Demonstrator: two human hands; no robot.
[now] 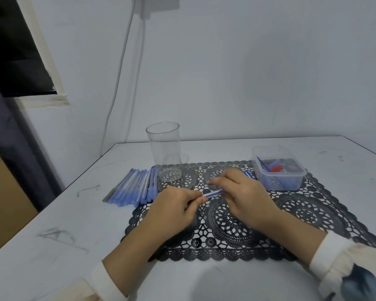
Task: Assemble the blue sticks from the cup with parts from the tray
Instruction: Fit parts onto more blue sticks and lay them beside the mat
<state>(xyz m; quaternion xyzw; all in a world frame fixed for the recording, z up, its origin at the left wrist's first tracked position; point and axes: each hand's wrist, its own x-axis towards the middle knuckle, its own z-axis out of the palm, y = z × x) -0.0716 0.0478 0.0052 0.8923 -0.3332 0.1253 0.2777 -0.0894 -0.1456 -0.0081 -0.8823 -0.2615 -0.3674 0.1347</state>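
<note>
nearly done: the last blue stick is in hand and the cup looks empty

over the black lace placemat [226, 224] on the white table [52, 235], the left hand [176, 205] pinches one end of a thin blue plastic stick [214, 193] and the right hand [243, 196] curls round the other end, likely fitting a part. farther left, a row of blue sticks [132, 187] lies finished, as far as can be judged, just beside the clear plastic cup [164, 146], which seems to hold nothing. at the far right, the clear rectangular plastic tray [279, 175] holds blue and red parts, so probably only this stick is left.
</note>
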